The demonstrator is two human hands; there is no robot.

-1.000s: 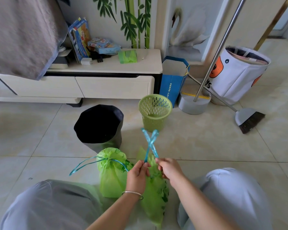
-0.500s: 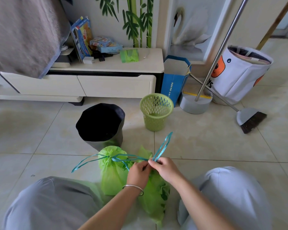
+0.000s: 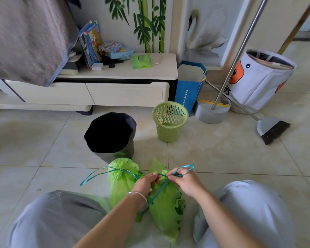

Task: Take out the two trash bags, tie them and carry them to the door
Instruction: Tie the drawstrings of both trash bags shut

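Both hands work the near-right trash bag (image 3: 166,203): left hand (image 3: 146,183) and right hand (image 3: 183,181) pinch its teal drawstring (image 3: 182,170), stretched left-to-right between them, knot half-made.

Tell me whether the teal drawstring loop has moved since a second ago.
Yes. The teal drawstring loop stood upright, reaching toward the green basket; now it lies low and rightward, pulled by the right hand while the left hand pinches its end.
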